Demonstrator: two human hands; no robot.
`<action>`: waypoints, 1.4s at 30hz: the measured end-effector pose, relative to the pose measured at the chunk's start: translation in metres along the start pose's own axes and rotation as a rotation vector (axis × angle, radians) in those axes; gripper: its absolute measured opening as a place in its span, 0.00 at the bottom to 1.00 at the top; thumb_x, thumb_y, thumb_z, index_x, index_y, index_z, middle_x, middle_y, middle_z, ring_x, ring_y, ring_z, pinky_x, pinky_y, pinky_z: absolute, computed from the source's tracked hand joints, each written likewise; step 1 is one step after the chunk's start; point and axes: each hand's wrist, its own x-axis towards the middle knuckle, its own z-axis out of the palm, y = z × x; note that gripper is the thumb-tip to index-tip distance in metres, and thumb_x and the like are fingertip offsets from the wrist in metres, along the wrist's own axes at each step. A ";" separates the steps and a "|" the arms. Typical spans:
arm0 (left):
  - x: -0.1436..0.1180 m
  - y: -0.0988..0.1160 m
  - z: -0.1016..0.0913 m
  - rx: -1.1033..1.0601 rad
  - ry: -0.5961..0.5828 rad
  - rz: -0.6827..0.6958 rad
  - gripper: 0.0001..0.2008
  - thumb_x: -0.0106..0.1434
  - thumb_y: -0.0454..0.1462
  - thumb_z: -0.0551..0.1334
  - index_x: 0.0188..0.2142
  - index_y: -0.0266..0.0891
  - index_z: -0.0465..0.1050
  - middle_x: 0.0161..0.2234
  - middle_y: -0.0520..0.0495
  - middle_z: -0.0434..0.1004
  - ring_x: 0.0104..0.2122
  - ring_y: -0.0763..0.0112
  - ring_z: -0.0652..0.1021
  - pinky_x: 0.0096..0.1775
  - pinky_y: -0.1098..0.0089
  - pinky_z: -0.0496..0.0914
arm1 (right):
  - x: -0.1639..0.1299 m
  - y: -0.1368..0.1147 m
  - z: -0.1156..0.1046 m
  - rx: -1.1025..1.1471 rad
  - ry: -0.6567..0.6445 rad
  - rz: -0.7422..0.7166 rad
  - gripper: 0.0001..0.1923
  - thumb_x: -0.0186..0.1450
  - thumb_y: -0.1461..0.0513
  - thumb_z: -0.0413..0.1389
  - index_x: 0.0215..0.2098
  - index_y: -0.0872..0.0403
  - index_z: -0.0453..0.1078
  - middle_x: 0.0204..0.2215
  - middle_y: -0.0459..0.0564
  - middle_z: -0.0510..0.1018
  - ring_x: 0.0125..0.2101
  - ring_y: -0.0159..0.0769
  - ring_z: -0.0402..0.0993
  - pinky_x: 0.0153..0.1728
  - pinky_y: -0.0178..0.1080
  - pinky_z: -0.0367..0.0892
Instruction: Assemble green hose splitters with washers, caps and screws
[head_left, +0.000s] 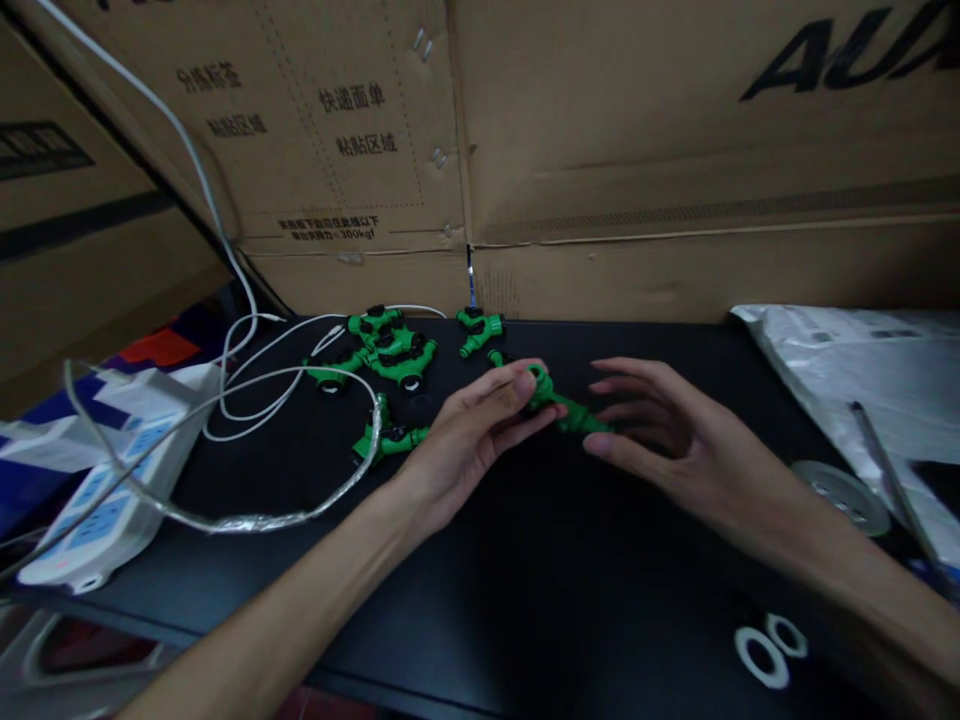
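Observation:
My left hand pinches a green plastic hose splitter above the middle of the table. The splitter's narrow end points towards my right hand. That hand is open, its fingers curved and apart around the end; whether the thumb touches it I cannot tell. More green hose splitters with black parts lie behind and left of my left hand: a cluster, one by the cardboard, and another beside my left wrist. One small green piece is partly hidden behind my left fingers.
A white power strip with plugs and looping white cables occupies the left. Cardboard walls the back. At right lie a white plastic bag, a round clear disc, a pen and two white rings.

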 end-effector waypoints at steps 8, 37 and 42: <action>0.000 0.000 0.001 0.023 0.101 -0.031 0.11 0.71 0.41 0.63 0.41 0.33 0.78 0.43 0.42 0.82 0.39 0.66 0.85 0.48 0.70 0.80 | -0.002 -0.002 0.005 0.104 -0.096 -0.095 0.17 0.58 0.52 0.69 0.42 0.50 0.80 0.41 0.50 0.82 0.42 0.39 0.81 0.45 0.41 0.77; 0.014 -0.074 0.063 1.353 -0.956 0.359 0.14 0.70 0.42 0.62 0.49 0.36 0.80 0.49 0.41 0.77 0.49 0.62 0.79 0.54 0.67 0.70 | 0.003 -0.011 -0.021 0.512 0.324 -0.006 0.14 0.66 0.50 0.60 0.43 0.48 0.69 0.43 0.49 0.74 0.51 0.42 0.72 0.41 0.45 0.82; 0.010 -0.073 0.062 1.245 -0.882 0.260 0.10 0.68 0.39 0.66 0.44 0.35 0.79 0.44 0.43 0.80 0.44 0.66 0.80 0.49 0.69 0.71 | 0.003 -0.011 -0.019 0.534 0.306 0.014 0.16 0.65 0.49 0.62 0.43 0.49 0.71 0.43 0.50 0.74 0.50 0.44 0.71 0.37 0.44 0.82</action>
